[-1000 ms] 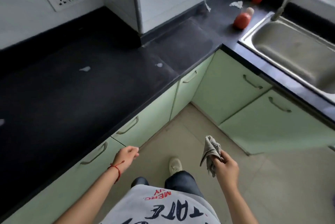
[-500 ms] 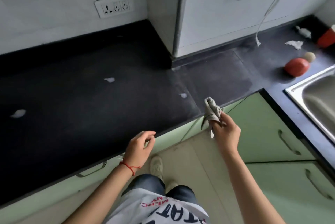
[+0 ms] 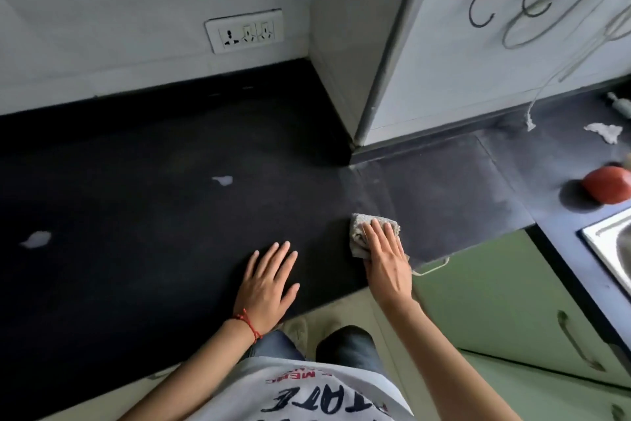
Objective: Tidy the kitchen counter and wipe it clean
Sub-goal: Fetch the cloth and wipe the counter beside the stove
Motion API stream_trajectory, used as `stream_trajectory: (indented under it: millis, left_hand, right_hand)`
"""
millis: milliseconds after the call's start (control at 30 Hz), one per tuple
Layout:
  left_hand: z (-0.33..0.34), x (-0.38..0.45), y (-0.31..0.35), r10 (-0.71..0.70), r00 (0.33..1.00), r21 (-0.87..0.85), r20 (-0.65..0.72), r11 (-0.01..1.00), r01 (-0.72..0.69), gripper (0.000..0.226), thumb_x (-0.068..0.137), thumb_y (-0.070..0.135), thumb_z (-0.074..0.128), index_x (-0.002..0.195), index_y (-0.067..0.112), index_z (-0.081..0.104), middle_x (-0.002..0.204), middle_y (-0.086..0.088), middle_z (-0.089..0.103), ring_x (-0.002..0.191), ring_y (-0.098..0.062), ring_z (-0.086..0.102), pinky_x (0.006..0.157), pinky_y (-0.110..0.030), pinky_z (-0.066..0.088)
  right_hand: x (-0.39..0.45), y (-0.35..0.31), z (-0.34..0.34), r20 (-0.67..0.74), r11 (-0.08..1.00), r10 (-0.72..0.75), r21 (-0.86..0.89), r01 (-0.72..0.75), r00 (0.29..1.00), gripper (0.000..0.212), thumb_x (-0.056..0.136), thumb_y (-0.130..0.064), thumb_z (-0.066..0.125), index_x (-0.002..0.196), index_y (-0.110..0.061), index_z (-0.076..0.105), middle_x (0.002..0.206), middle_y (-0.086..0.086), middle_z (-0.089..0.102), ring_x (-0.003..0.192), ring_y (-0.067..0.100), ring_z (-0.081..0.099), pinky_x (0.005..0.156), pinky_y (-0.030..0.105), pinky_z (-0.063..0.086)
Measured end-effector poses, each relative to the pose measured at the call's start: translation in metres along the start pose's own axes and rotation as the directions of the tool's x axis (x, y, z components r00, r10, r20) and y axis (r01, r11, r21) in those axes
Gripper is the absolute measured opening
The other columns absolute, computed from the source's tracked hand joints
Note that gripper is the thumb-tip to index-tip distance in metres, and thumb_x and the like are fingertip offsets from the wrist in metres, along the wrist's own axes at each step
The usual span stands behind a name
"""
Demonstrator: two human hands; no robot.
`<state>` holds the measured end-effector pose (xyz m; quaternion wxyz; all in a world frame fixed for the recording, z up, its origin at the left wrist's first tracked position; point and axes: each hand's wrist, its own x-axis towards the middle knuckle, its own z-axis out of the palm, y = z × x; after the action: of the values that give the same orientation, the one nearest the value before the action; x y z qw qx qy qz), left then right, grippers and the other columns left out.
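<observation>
Pressing a crumpled grey cloth point(image 3: 370, 233) flat onto the dark table point(image 3: 143, 216), the right hand point(image 3: 386, 260) lies palm down on top of it with its fingers point(image 3: 377, 233) stretched out straight, not curled around the fabric; the cloth sits near the table's front edge, close to where the darker slab meets a paler, greyer section. The left hand point(image 3: 268, 287) rests just beside it to the left, also flat and palm down on the bare surface, fingers spread and holding nothing, with a red thread bracelet point(image 3: 247, 323) around its wrist. Farther left on the table lie two small white smudges, one point(image 3: 222, 180) toward the middle and another point(image 3: 36, 239) near the left side. Behind them a white socket plate point(image 3: 244, 31) is set in the wall. To the right, a red rounded object point(image 3: 607, 187) lies near the corner of a steel sink point(image 3: 604, 243), and a scrap of crumpled white paper point(image 3: 602, 132) lies well behind it beside the wall. Two metal hooks point(image 3: 481, 16) hang on the white panel above. Pale green cabinet doors point(image 3: 495, 301) with metal handles stand below the table edge.
</observation>
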<state>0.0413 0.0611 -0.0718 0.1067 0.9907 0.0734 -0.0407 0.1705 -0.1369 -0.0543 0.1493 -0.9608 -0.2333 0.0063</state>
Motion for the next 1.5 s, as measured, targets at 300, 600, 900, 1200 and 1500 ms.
stream_trajectory:
  millis: [300, 600, 900, 1200, 1500]
  left_hand:
    - [-0.002, 0.001, 0.002, -0.006, 1.0, -0.018, -0.015, 1.0, 0.006, 0.055, 0.079, 0.04, 0.047, 0.13, 0.019, 0.049, 0.139, -0.003, 0.051, 0.13, -0.017, 0.034, 0.106, -0.041, 0.025]
    - [-0.002, 0.002, 0.005, -0.029, 1.0, 0.006, -0.011, 1.0, 0.029, 0.052, 0.08, 0.039, 0.046, 0.129, 0.021, 0.049, 0.139, -0.001, 0.051, 0.131, -0.015, 0.032, 0.107, -0.04, 0.024]
    - [-0.014, -0.008, -0.015, -0.33, 0.944, -0.053, -0.025, 0.943, 0.329, 0.057, 0.094, 0.048, 0.012, 0.132, 0.017, 0.04, 0.141, -0.007, 0.047, 0.133, -0.02, 0.03, 0.109, -0.043, 0.025]
    - [-0.022, -0.05, -0.072, -0.696, 0.718, -0.041, 0.005, 0.717, 0.696, 0.064, 0.092, 0.053, 0.007, 0.132, 0.017, 0.042, 0.14, -0.008, 0.048, 0.131, -0.024, 0.036, 0.103, -0.051, 0.038]
    - [-0.017, -0.054, -0.075, -0.684, 0.727, -0.054, -0.066, 0.73, 0.682, 0.055, 0.085, 0.044, 0.041, 0.135, 0.019, 0.042, 0.145, -0.004, 0.043, 0.134, -0.02, 0.034, 0.111, -0.042, 0.021]
  right_hand:
    - [0.005, 0.01, -0.005, 0.048, 0.991, -0.137, 0.008, 0.137, 0.989, 0.067, 0.07, 0.009, 0.066, 0.13, -0.015, 0.051, 0.138, 0.011, 0.05, 0.13, 0.036, 0.042, 0.101, 0.05, 0.041]
    - [0.058, 0.008, -0.011, 0.116, 0.994, -0.106, 0.009, 0.105, 0.988, 0.055, 0.078, 0.004, 0.048, 0.13, -0.013, 0.052, 0.139, 0.011, 0.049, 0.13, 0.037, 0.041, 0.099, 0.052, 0.045]
    - [0.044, -0.028, -0.02, 0.231, 0.929, -0.332, 0.246, 0.275, 0.915, 0.072, 0.064, 0.004, 0.067, 0.129, -0.025, 0.052, 0.139, -0.004, 0.05, 0.134, 0.016, 0.035, 0.082, 0.036, 0.054]
    - [0.125, -0.155, 0.029, 0.266, 0.818, -0.553, 0.353, 0.454, 0.79, 0.06, 0.083, 0.001, 0.042, 0.138, -0.025, 0.04, 0.149, -0.003, 0.037, 0.142, 0.021, 0.025, 0.096, 0.044, 0.045]
    - [0.188, -0.221, 0.077, 0.284, 0.744, -0.666, 0.198, 0.638, 0.689, 0.063, 0.075, 0.008, 0.048, 0.135, -0.013, 0.045, 0.147, 0.008, 0.039, 0.141, 0.035, 0.023, 0.117, 0.043, 0.017]
